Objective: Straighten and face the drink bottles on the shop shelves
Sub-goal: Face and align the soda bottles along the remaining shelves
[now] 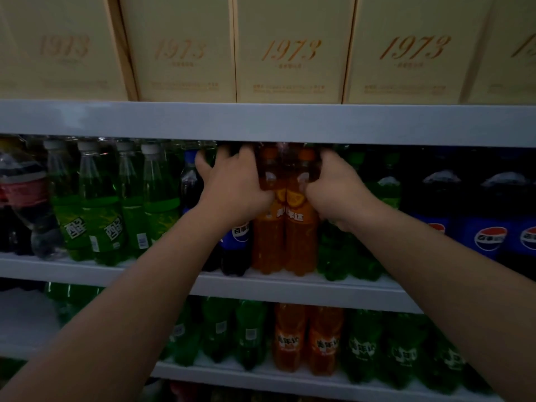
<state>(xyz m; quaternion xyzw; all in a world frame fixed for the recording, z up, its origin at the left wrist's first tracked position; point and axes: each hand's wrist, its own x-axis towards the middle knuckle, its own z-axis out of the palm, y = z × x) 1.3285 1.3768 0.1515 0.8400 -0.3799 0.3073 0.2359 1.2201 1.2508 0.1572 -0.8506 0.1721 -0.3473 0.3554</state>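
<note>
My forearms (162, 274), nearest, reach up. Left hand (236, 187): fingers curled round left orange bottle (268, 242) at its shoulder. Right hand (338, 190): likewise on right orange bottle (300, 245). Both stand upright between my hands, at the shelf (319, 294) front edge.

orange bottles (285, 242) centre, orange-slice labels; green bottles (92, 204) at 9 o'clock, white caps; dark cola bottles (490, 227) at 3, blue labels, red-white-blue roundels; cream boxes (293, 53) at 12, gold lettering.
</note>
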